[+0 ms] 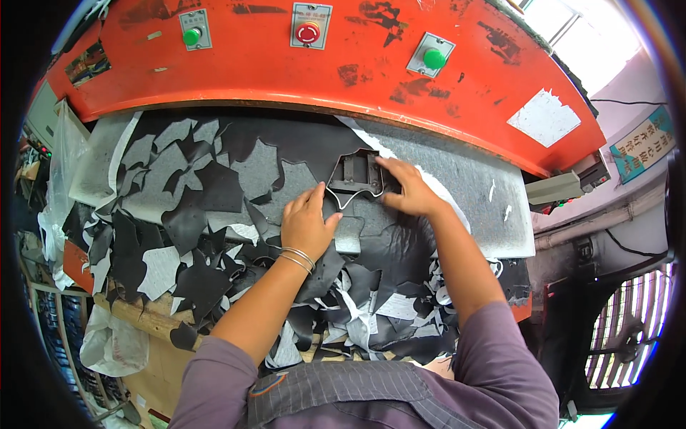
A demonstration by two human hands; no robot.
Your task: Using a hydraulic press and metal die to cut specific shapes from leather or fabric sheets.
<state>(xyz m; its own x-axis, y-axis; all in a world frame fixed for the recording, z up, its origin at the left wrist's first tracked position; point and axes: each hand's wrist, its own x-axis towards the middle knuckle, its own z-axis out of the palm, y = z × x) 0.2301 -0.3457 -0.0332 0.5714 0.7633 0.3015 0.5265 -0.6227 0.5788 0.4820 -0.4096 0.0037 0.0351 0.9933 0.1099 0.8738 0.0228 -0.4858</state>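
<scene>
black creased sheeting [405,247], jagged scraps [202,286], metal die [350,186], right hand [413,189] gripping it, left hand [307,224] open

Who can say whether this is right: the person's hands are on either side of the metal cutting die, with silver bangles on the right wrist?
The wrist is wrong: the head view shows the silver bangles on the left wrist. The left hand and right hand are on either side of the metal cutting die.
</scene>
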